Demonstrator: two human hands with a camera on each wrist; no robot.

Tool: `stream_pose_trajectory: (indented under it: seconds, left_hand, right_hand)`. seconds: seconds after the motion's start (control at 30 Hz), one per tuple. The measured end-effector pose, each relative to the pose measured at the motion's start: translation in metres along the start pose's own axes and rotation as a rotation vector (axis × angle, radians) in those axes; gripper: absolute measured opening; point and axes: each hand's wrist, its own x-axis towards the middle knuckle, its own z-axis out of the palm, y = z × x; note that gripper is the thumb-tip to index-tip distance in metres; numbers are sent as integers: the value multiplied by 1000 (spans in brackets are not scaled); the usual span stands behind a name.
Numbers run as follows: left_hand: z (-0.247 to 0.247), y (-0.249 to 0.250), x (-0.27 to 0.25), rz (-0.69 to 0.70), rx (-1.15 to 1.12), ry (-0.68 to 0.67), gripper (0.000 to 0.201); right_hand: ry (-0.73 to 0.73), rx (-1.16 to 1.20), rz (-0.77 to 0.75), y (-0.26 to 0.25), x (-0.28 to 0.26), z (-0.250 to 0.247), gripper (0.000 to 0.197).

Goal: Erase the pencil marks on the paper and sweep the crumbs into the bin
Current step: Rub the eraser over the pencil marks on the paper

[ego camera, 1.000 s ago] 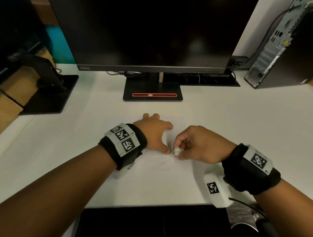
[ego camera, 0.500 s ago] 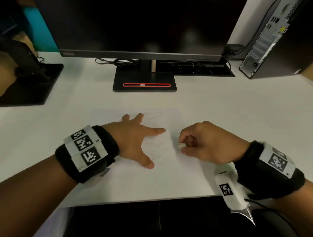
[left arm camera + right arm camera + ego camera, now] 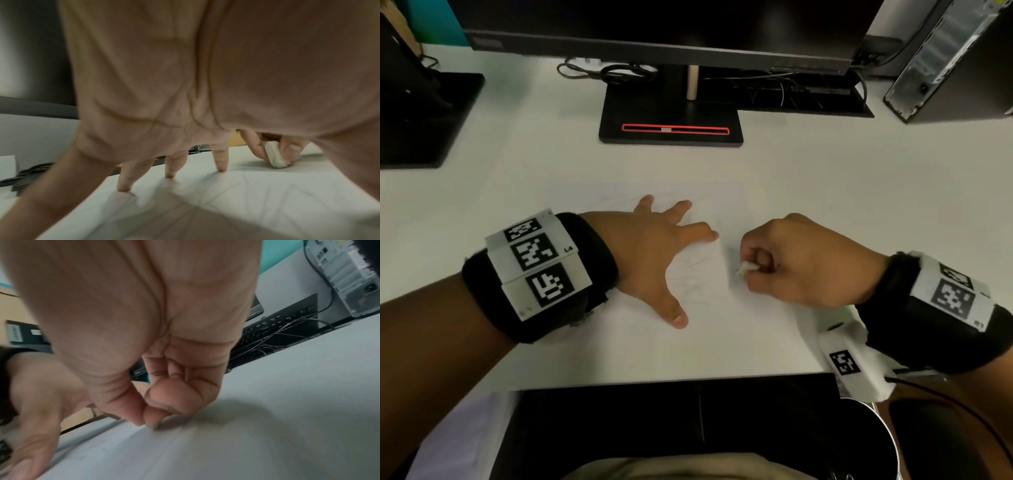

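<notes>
Pinching the white eraser [image 3: 745, 268] between thumb and index of the right hand [image 3: 808, 263], 1 end angled down onto the sheet [image 3: 709, 342]. Pinning that sheet with the left hand [image 3: 650, 253], fingers spread flat. Just left of the white eraser, faint pencil marks [image 3: 693, 274]: likely a short leftward rub.

The small white rubber eraser [image 3: 746, 269] looks slightly grey at its lower end. The white paper sheet [image 3: 702, 284] bears faint grey pencil lines and is barely lighter than the white desk top [image 3: 859, 192]. The black fabric wristband on the left [image 3: 599, 257] carries a white plate with three black-and-white square codes. The black wristband on the right [image 3: 890, 301] has such codes too. Far centre, the black monitor stand base [image 3: 671, 113] has a thin red outline round a dark slot. Far right is a silver-grey and black computer tower [image 3: 945, 61], far left a teal strip [image 3: 438, 20]. The tangled cables [image 3: 626, 72] are black.
</notes>
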Motion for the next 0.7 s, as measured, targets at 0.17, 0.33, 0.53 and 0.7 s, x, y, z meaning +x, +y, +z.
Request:
stream_pose_trajectory:
  seconds: [0.17,0.33,0.53,0.7]
  left_hand:
    - [-2,4,-3,-16,5,-30,116]
    - [-1,5,-4,-18,0,-55,123]
    - [-2,6,-4,-22,12,-55,122]
    - [-1,5,-3,-23,-7,-61,122]
  right_hand:
    - [-16,-44,43,0,5,-8,23]
    - [-52,-52,-5,-13,5,-2,27]
    - [-4,-55,66,-3,13,-11,26]
    - [-145,-3,13,-13,6,-3,27]
